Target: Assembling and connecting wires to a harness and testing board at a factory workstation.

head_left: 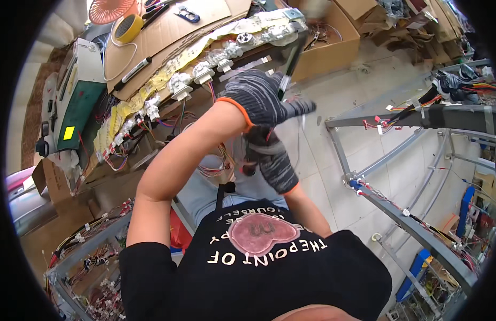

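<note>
My left hand (256, 99), in a dark grey striped knit glove with an orange cuff, is raised beside the bench edge. One finger points out to the right; the others curl in, and what they hold is hidden. A dark, shiny strip (293, 64) runs up from beside those fingers toward the board's far end. Just below, my right hand (274, 166), gloved alike, is closed with its fingertips partly hidden beneath the left. Whatever it grips cannot be made out. Loose coloured wires (218, 163) hang just left of it.
Along the bench runs a yellow-taped board (221, 40) carrying white connectors (202, 73). Behind lie a marker (133, 73), yellow tape roll (128, 28) and pink fan (110, 9). A green-sided box (79, 109) stands left, a cardboard box (328, 53) beyond, metal frames with wiring (408, 211) right.
</note>
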Motion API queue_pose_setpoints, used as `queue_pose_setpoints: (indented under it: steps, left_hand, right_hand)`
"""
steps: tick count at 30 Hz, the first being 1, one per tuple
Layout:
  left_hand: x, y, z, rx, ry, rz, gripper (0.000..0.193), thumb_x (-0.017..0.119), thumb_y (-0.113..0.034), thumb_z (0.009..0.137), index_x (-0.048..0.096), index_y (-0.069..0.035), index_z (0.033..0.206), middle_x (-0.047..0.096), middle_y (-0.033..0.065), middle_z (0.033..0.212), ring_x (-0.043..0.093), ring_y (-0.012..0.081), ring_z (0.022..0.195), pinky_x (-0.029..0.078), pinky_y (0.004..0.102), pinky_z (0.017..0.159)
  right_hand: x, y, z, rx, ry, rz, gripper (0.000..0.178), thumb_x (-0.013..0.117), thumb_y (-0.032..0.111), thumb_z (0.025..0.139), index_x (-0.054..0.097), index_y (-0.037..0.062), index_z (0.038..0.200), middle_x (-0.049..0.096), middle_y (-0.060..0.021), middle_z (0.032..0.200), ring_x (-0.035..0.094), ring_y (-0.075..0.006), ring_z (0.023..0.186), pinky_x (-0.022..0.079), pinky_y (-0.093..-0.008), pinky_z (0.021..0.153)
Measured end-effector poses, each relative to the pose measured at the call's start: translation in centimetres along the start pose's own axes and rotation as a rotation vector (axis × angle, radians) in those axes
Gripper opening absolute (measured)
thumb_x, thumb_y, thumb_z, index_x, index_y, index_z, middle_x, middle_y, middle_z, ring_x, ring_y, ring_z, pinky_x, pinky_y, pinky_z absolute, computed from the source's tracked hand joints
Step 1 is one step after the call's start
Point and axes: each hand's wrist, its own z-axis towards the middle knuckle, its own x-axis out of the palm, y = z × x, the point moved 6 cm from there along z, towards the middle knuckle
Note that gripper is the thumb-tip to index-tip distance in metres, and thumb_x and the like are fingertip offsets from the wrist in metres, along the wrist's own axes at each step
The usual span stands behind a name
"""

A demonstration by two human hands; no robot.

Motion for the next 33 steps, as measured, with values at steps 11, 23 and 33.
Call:
queue_pose_setpoints:
  steps: [11, 23, 33]
  left_hand:
    - [4.5, -0.6, -0.4, 0.097, 0.298, -0.927, 0.062, 0.051, -0.058, 0.076, 0.061, 0.0, 0.096, 0.062, 0.02, 0.084, 0.062, 0.0218, 0.073, 0.048, 0.0351, 0.061]
    - [13.5, -2.1, -6.5, -0.119, 0.592, -1.846, 0.045, 0.053, -0.04, 0.086, 0.043, -0.025, 0.127, 0.053, -0.0018, 0.082, 0.048, 0.0034, 0.076, 0.041, 0.0212, 0.068]
    - [12.0, -2.4, 5.3, -0.222, 0.409, -1.196, 0.038, 0.056, -0.04, 0.083, 0.058, -0.011, 0.106, 0.053, -0.0011, 0.072, 0.037, 0.0049, 0.049, 0.031, 0.0209, 0.043]
  right_hand:
    - [2.1, 4.6, -2.2, -0.269, 0.066, -0.635, 0.02, 0.051, 0.008, 0.08, 0.057, 0.0045, 0.098, 0.06, -0.0129, 0.091, 0.058, -0.024, 0.08, 0.046, -0.0336, 0.068]
    - [-10.3, -10.6, -1.4, 0.407, 0.101, 1.07, 0.026, 0.039, 0.029, 0.091, 0.046, 0.012, 0.073, 0.042, 0.0024, 0.052, 0.048, -0.0119, 0.049, 0.041, -0.025, 0.049]
    - [-1.1, -3.8, -12.1, 0.402, 0.623, 0.403, 0.051, 0.034, 0.038, 0.09, 0.047, -0.0029, 0.117, 0.05, -0.019, 0.119, 0.052, -0.0296, 0.104, 0.039, -0.0395, 0.093]
